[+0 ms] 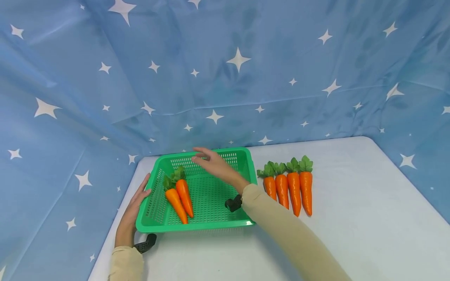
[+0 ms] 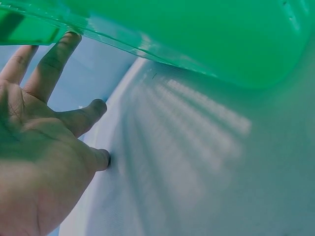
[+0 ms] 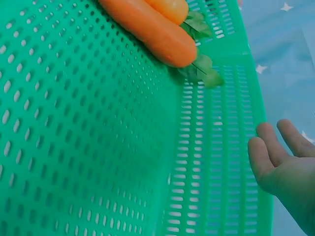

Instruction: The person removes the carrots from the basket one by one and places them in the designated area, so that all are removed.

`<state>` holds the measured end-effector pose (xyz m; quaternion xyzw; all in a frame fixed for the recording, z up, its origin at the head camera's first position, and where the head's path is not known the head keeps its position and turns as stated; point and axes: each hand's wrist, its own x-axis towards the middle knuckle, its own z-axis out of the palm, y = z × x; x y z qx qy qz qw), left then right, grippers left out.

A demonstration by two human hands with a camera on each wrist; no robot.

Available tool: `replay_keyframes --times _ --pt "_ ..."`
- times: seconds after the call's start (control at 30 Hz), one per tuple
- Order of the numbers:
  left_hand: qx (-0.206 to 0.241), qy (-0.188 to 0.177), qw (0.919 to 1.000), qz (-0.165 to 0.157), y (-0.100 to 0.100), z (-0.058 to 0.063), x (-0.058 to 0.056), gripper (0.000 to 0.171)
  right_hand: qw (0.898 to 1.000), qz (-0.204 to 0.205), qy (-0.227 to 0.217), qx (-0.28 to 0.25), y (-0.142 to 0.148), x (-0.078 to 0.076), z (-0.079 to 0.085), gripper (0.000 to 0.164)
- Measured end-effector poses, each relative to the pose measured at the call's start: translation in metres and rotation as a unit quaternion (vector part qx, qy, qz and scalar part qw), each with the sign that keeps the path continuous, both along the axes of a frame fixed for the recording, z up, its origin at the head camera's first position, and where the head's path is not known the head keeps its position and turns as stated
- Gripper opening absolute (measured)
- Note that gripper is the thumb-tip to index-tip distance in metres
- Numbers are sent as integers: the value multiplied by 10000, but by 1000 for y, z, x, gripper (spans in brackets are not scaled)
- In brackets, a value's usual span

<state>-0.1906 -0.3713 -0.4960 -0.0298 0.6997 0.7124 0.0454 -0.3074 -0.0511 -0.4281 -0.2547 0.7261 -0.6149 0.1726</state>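
A green plastic basket [image 1: 211, 225] with slotted walls stands on the white table. Two orange carrots with leafy green tops lie inside it on the left: one carrot [image 1: 176, 205] and, beside it, another carrot [image 1: 184, 197]. My left hand [image 1: 135, 205] is against the basket's left side, its fingers fairly straight; in the left wrist view its fingertips [image 2: 74, 35] meet the green plastic. Over the far part of the basket hovers my right hand [image 1: 214, 164], fingers loosely bent, with nothing in them. The right wrist view has this hand [image 3: 285, 162] near the basket's rim.
Several more carrots [image 1: 294, 191] lie in a row on the table [image 1: 358, 203], just right of the basket. My right forearm partly covers the lower ends of the nearest ones. A blue curtain [image 1: 267, 82] with white stars hangs behind the table and along its sides.
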Motion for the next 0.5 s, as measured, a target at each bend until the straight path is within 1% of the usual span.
replay_keyframes --times 0.27,0.33,0.5 --pt "-23 8 10000 26 1 -2 0 65 9995 77 -88 292 -16 3 -9 60" --pt "-88 58 9999 34 1 -1 0 64 9995 106 -109 291 -18 3 -11 60" --pt "-64 175 9998 -39 0 0 -1 64 9991 178 -74 366 -26 5 -15 59"
